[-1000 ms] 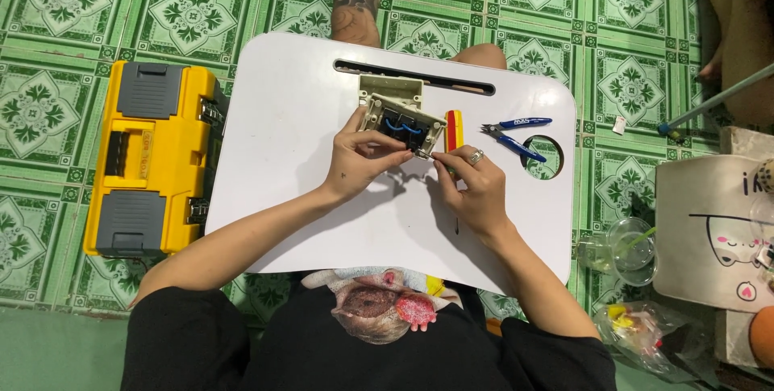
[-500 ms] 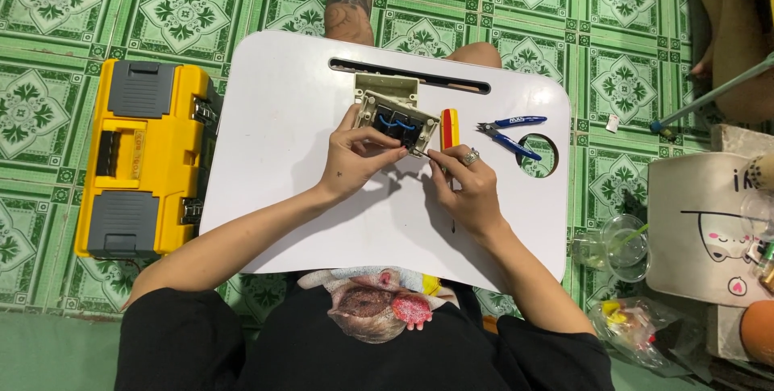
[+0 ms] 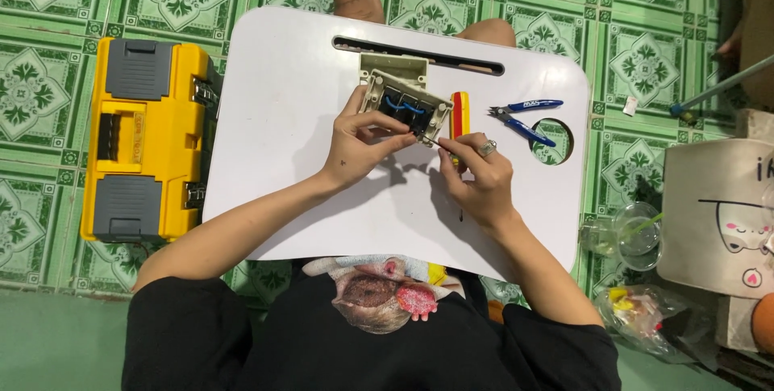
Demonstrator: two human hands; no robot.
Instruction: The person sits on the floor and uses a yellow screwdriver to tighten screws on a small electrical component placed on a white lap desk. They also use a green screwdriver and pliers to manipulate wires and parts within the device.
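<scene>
The left hand [image 3: 355, 145] grips the switch box [image 3: 403, 107]; the right hand [image 3: 476, 173] pinches a screwdriver [image 3: 431, 143], which may slip onto wires.

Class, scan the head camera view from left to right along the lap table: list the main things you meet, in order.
Yellow toolbox → left hand → switch box with blue wires → red-and-yellow screwdriver handle → blue-handled cutters → round hole in the white table.
</scene>
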